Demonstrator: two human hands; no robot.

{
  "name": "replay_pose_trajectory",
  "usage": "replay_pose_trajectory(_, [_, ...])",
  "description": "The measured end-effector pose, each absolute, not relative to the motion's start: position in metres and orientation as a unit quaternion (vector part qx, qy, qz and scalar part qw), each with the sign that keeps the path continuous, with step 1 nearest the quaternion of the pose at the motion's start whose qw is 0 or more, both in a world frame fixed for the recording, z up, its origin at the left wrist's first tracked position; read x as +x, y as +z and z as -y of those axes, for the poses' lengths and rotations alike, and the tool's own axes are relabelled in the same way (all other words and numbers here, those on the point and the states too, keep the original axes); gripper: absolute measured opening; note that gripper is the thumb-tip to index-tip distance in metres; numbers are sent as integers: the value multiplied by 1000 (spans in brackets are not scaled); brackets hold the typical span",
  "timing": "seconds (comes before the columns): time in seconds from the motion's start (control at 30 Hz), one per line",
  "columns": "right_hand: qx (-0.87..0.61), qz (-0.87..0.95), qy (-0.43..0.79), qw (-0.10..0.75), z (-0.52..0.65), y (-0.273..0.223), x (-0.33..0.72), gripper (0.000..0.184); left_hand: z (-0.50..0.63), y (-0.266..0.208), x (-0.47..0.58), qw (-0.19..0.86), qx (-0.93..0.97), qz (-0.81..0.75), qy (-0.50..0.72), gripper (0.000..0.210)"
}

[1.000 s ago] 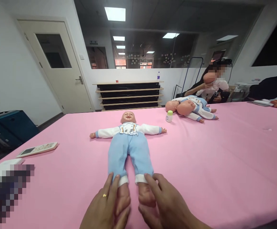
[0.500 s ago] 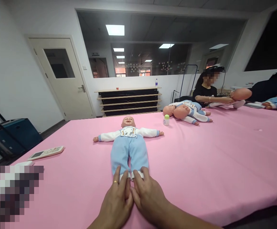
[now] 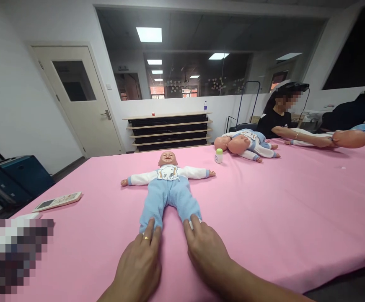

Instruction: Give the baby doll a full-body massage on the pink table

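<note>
A baby doll (image 3: 167,188) in light blue trousers and a white top with an elephant face lies on its back, head away from me, arms stretched out sideways. Its legs are spread apart. My left hand (image 3: 140,258) is closed over the foot on the left, fingers lying over the trouser cuff. Around the other ankle, my right hand (image 3: 208,249) is closed in the same way. Both of the doll's feet are hidden beneath my hands. A pink cloth (image 3: 264,226) covers the table under the doll.
Beyond the doll's right-hand side stands a small white bottle (image 3: 219,157) with a green cap. Several more dolls (image 3: 240,144) lie further back. A co-worker (image 3: 279,117) handles another doll. On the left lie a flat handheld device (image 3: 58,202) and a blurred object.
My hands have moved apart, spreading the doll's legs that were side by side. The co-worker's doll has been lowered to the table, further right.
</note>
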State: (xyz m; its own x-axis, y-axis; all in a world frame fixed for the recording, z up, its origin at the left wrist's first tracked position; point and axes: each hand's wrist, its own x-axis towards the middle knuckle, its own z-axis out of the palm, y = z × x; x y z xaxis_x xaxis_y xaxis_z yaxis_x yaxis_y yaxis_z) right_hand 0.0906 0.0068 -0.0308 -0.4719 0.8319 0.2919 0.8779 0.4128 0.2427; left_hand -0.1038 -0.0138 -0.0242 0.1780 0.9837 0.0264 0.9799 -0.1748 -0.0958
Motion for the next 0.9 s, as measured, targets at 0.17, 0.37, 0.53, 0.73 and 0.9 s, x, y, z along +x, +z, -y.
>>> replay_pose_trajectory(0.17, [-501,849,-155,61,-14,-31,111,45,14,-38,-127,36,-767,640,-31,65])
replay_pose_trajectory(0.37, [-503,842,-89,175,-21,-40,133,46,17,-51,-159,33,-735,657,-165,66])
replay_pose_trajectory(0.53, [-442,864,-86,227,-22,-43,136,35,13,-56,-162,68,-766,612,-186,63])
replay_pose_trajectory(0.73, [-459,825,1,330,-29,-31,139,28,-6,-39,-176,108,-766,579,-259,42])
replay_pose_trajectory(0.9, [-441,855,21,271,-29,-32,132,23,-9,-40,-160,132,-833,495,-210,45])
